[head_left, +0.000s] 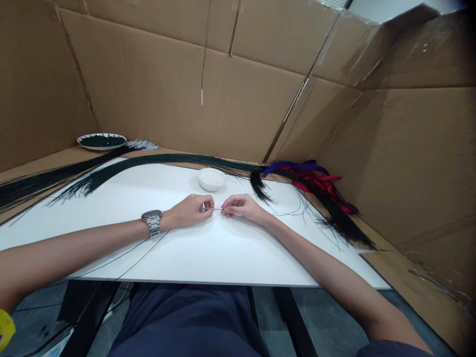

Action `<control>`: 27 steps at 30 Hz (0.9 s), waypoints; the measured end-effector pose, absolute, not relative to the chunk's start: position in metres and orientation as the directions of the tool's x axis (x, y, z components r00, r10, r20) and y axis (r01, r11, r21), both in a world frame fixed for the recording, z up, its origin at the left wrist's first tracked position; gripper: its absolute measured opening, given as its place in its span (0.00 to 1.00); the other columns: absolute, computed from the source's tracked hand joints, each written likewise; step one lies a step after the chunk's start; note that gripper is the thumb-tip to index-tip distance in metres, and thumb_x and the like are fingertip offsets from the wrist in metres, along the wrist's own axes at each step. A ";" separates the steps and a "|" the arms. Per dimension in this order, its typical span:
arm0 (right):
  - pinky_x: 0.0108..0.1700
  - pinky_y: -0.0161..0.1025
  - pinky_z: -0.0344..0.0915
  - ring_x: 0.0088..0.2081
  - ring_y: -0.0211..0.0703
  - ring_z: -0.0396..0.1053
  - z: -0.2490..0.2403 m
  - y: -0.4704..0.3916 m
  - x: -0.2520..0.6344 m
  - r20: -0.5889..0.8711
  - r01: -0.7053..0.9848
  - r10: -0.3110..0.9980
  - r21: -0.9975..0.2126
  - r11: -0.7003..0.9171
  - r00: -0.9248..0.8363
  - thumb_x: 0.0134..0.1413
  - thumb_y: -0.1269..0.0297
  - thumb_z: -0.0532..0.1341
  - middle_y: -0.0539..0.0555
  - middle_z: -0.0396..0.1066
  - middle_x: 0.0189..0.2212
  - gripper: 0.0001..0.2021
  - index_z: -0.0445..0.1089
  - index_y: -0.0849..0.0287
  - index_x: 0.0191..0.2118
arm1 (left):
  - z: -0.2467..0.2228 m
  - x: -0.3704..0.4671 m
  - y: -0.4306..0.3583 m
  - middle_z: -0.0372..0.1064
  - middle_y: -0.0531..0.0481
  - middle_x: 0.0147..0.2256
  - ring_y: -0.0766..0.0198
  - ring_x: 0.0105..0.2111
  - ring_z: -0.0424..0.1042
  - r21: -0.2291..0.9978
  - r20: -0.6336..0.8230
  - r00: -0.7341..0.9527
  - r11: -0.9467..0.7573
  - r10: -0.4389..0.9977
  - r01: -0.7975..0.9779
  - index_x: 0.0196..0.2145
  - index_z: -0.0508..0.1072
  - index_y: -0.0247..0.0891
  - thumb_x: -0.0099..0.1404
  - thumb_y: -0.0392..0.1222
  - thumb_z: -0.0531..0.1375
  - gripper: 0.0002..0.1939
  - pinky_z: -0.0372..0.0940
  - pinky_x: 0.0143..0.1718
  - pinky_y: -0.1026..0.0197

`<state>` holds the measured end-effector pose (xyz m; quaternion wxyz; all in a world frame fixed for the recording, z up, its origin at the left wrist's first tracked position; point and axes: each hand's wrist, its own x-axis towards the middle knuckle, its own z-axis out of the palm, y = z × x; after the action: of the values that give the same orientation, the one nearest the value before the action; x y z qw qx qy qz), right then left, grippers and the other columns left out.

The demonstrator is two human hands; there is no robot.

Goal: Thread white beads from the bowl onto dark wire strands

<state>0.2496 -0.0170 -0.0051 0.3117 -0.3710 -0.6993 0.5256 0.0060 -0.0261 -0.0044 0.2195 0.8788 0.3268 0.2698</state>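
Over the white tabletop (208, 253), my left hand (193, 208) and my right hand (240, 206) face each other with a small gap between them. A short stretch of thin dark cord (217, 209) spans that gap. Both hands are closed in a pinch, one at each end of this stretch. Inside the curl of my left fingers are small pale, shiny bits (204, 208), too small to name. Two dark strands (143, 258) run from under my left wrist toward the table's front edge. Just beyond my hands stands a small white bowl (211, 179) with white contents.
Long bundles of dark green cord (148, 159) and black cord (63, 171) lie along the back. A plate (102, 142) of dark green pieces stands back left. Red ribbon (316, 183) and purple ribbon (297, 166) lie right. Cardboard walls (156, 84) enclose the table.
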 end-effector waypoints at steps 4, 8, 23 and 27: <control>0.32 0.36 0.65 0.28 0.38 0.70 -0.008 -0.021 0.246 0.077 0.236 0.860 -0.946 0.223 -0.505 0.49 0.60 0.69 0.54 0.78 0.29 0.10 0.77 0.61 0.36 | -0.004 0.006 -0.027 0.71 0.54 0.29 0.67 0.28 0.68 0.562 0.331 0.642 -0.691 0.692 0.455 0.34 0.72 0.38 0.65 0.37 0.55 0.06 0.59 0.32 0.64; 0.34 0.36 0.65 0.31 0.40 0.71 -0.009 -0.027 0.239 0.173 0.316 0.860 -0.880 0.353 -0.480 0.52 0.63 0.66 0.53 0.78 0.31 0.08 0.78 0.60 0.37 | -0.003 0.006 -0.027 0.70 0.55 0.28 0.67 0.27 0.67 0.557 0.335 0.640 -0.693 0.692 0.457 0.34 0.72 0.38 0.65 0.37 0.55 0.05 0.58 0.31 0.64; 0.35 0.35 0.64 0.35 0.41 0.72 -0.004 -0.037 0.229 0.277 0.403 0.841 -0.779 0.480 -0.465 0.56 0.64 0.64 0.53 0.79 0.35 0.07 0.79 0.59 0.38 | -0.005 0.007 -0.026 0.71 0.54 0.29 0.68 0.26 0.66 0.558 0.354 0.642 -0.704 0.681 0.439 0.35 0.72 0.37 0.66 0.38 0.56 0.05 0.57 0.30 0.65; 0.34 0.35 0.64 0.35 0.40 0.72 -0.005 -0.037 0.229 0.281 0.408 0.838 -0.773 0.486 -0.467 0.56 0.64 0.64 0.52 0.79 0.35 0.07 0.79 0.58 0.39 | -0.005 0.006 -0.026 0.71 0.54 0.29 0.68 0.26 0.67 0.558 0.351 0.643 -0.703 0.681 0.440 0.35 0.72 0.37 0.66 0.37 0.56 0.05 0.57 0.30 0.65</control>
<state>0.2287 -0.0371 -0.0050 0.3353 -0.3923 -0.7942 0.3208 0.0065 -0.0261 -0.0051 0.2166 0.8801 0.3183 0.2779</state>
